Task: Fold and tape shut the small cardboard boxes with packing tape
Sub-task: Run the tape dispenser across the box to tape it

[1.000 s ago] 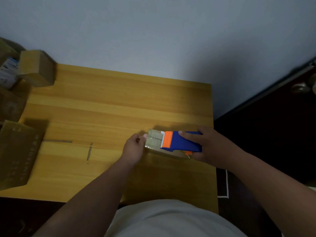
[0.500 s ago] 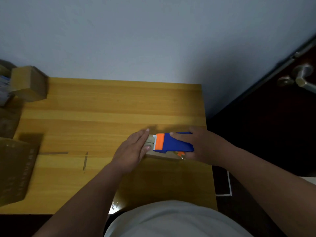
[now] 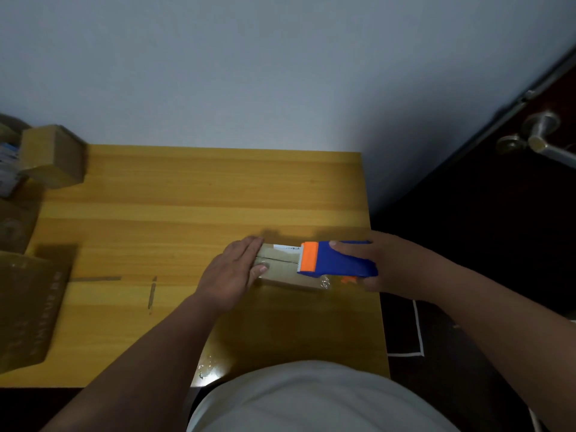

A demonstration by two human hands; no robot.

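Observation:
A small flat cardboard box [image 3: 282, 265] lies near the right edge of the wooden table [image 3: 193, 201], its top flaps meeting in a seam. My left hand [image 3: 232, 274] lies flat with straight fingers pressing on the box's left end. My right hand [image 3: 389, 263] grips a blue and orange tape dispenser [image 3: 335, 259], whose orange toothed end rests on the right part of the box top. Tape on the box is hard to make out.
A closed brown box [image 3: 53, 155] stands at the table's far left corner. A larger cardboard box [image 3: 26, 310] sits at the left edge. Two tape strips [image 3: 96, 279] lie on the tabletop. A dark door with a metal handle [image 3: 542, 137] is at the right.
My left hand went from pinching the box's end to lying flat on it. The dispenser slid rightward along the box top, uncovering more of the flaps.

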